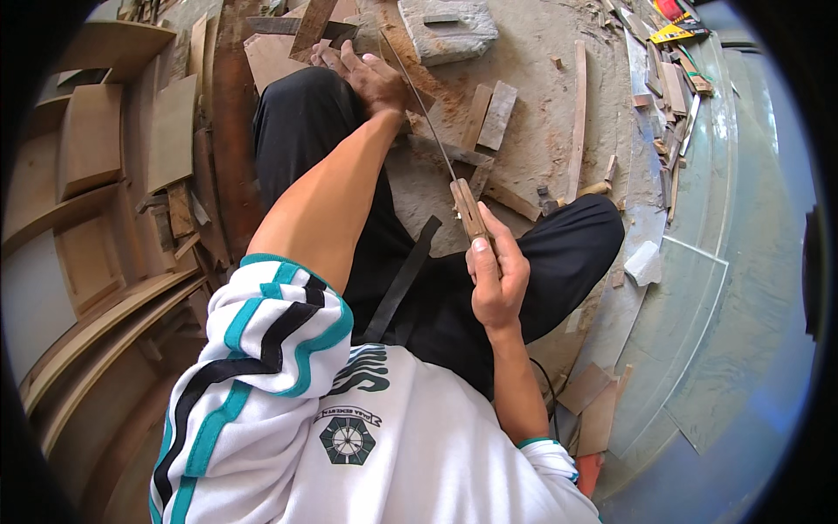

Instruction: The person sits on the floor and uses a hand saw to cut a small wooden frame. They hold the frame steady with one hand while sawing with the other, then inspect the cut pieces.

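My right hand is closed round the wooden handle of what looks like a handsaw. Its long thin blade, seen nearly edge-on, slants up and left past my left hand. Beyond my bent left knee, my left hand presses down with curled fingers on a piece of wood; the hand hides part of it. A flat board lies under that piece. Sawdust is scattered beside the blade. Whether the blade touches wood is unclear.
A pale stone block with a dark flat bar on it sits at the far side. Wood offcuts and a long strip lie on the floor. Curved wooden frames stand at left; glass sheets lie at right.
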The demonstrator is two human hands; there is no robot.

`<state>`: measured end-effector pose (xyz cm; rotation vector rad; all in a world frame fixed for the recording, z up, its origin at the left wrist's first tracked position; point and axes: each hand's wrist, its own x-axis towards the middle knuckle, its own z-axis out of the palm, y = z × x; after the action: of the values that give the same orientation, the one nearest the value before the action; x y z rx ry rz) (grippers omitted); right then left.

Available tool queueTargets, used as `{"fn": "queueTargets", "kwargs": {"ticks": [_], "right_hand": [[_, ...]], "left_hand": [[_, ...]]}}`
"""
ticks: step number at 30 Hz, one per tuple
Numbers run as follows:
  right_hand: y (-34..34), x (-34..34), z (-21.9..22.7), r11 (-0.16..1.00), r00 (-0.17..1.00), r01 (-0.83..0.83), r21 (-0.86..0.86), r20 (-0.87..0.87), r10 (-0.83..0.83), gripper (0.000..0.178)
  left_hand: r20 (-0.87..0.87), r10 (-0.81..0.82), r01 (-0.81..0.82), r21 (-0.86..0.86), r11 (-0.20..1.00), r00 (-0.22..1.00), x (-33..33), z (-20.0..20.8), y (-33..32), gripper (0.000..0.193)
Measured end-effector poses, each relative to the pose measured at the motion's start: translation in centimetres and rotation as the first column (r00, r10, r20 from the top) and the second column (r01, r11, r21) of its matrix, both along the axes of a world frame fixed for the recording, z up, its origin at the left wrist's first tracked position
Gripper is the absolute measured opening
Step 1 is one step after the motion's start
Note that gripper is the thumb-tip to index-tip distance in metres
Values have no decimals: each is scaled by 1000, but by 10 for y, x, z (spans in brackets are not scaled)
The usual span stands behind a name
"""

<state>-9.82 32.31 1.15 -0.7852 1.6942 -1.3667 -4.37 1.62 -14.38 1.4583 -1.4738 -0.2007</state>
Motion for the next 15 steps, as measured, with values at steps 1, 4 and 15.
{"fn": "queueTargets", "kwargs": {"ticks": [1,4,15], "right_hand": [[2,2,2,1000,1000,4,1,-31,-4,43],[13,4,10,999,998,25,30,-56,-23,42],[-35,14,-8,997,992,37,74,-122,-28,38]], "left_hand": [[5,4,-4,-10,1000,1000,-1,1,2,46],[-1,21,-21,-16,1000,1000,-2,0,3,44],[92,48,-52,46,998,995,1,7,8,45]]}}
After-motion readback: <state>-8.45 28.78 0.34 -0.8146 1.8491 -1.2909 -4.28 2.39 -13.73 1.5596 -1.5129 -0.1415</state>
